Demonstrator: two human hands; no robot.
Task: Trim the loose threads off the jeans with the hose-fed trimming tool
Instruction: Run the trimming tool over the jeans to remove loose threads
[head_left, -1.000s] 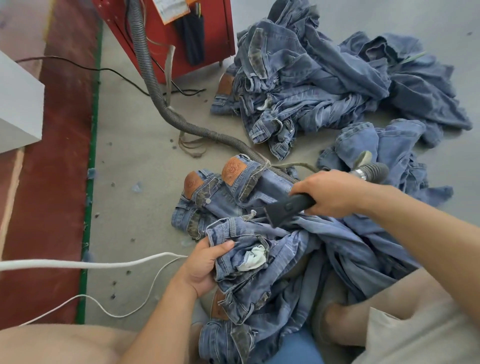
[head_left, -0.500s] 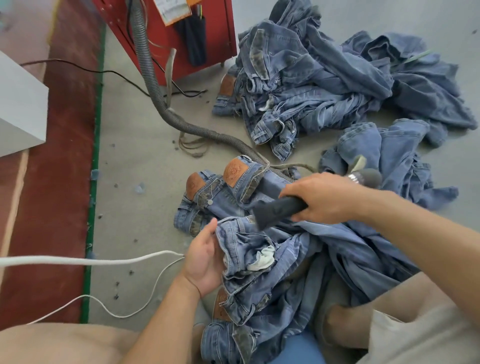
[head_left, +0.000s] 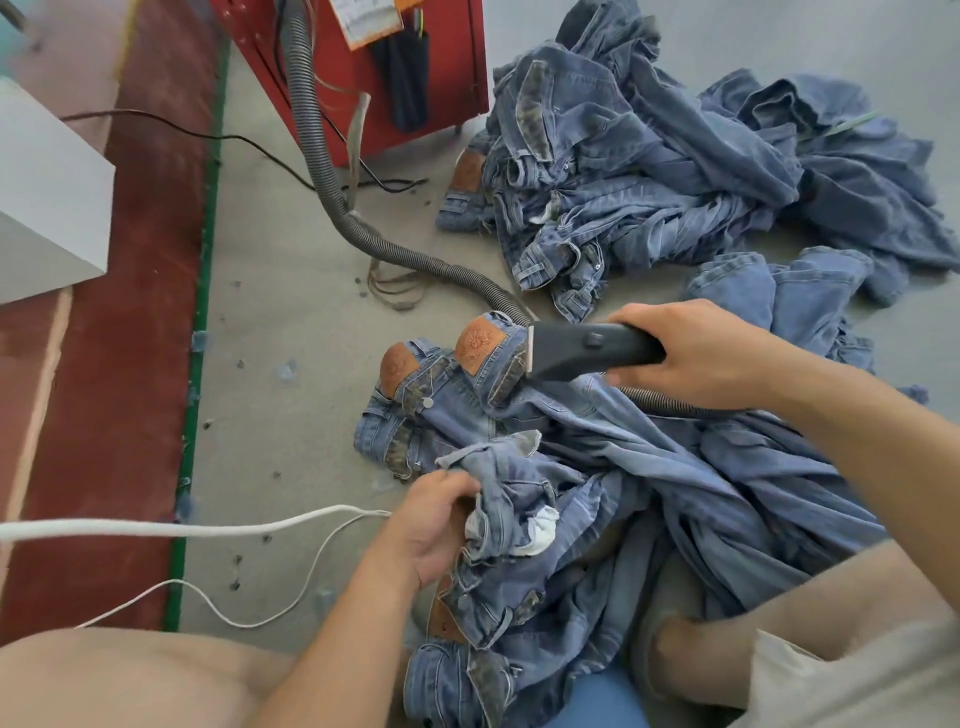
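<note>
The right hand (head_left: 711, 358) grips the black hose-fed trimming tool (head_left: 587, 349) above the crumpled blue denim jeans (head_left: 597, 499) on the floor; the left hand (head_left: 431, 525) pinches their bunched waistband. Soft, floppy, fairly heavy cloth: best held taut near seams.

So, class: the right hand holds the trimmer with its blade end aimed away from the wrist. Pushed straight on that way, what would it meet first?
Probably the tan leather patch on the folded jeans: the trimming tool in the right hand points its blade right at it. Depth is unclear.
</note>
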